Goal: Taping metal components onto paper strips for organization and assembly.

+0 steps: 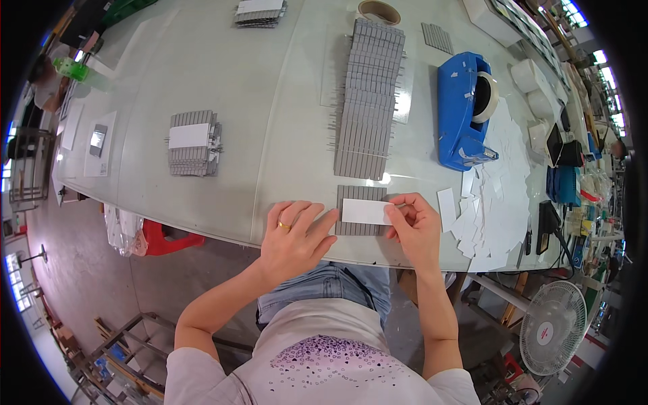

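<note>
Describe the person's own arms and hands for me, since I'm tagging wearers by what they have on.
Both forearms are bare, with no gloves or watch. The left hand wears a gold-coloured ring on one finger; the right hand shows no jewellery. Short sleeves of a pale pinkish top with small dark sparkly dots on the chest end above the elbows.

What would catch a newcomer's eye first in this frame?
Probably the two hands at the table's near edge: the left hand lies flat beside a small grey ribbed stack, while the right hand pinches a white paper slip lying across it. Next, the bright blue tape dispenser to the right, with loose white slips scattered below it, and the long grey ribbed row running up the middle.
</note>
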Demonstrator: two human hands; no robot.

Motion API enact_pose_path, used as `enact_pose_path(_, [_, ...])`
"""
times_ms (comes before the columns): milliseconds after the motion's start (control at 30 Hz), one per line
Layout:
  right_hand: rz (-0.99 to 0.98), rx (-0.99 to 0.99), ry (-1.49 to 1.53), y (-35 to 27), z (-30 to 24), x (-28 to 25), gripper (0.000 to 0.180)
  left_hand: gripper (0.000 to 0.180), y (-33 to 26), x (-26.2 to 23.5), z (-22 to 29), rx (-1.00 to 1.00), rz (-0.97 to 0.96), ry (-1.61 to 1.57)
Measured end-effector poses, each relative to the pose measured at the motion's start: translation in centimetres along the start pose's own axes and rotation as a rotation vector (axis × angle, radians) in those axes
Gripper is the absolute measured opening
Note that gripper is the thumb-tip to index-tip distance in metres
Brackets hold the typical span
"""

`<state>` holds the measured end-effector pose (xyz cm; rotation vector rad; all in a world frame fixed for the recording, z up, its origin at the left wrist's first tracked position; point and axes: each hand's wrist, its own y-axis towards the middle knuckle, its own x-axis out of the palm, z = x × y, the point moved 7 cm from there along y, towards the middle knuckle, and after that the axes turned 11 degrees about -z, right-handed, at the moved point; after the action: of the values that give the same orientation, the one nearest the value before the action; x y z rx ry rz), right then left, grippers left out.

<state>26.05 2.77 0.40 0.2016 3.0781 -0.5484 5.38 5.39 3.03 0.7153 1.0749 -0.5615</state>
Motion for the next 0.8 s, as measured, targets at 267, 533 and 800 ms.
enact_pose_path(267, [-0.013,0.032,-0.062,0.10,0.36,0.42,0.012,0.040,-0.05,-0.05,-0.09,0.006,-0.006,-0.013])
enact_pose_path(533, [-0.010,0.035,-0.071,0.10,0.33,0.55,0.013,0.042,0.03,-0.22,-0.07,-0.018,0.001,-0.007])
enact_pose_path(800, [-0.012,0.020,-0.066,0.10,0.41,0.73,0.013,0.043,-0.14,-0.01,0.03,-0.016,-0.001,0.017])
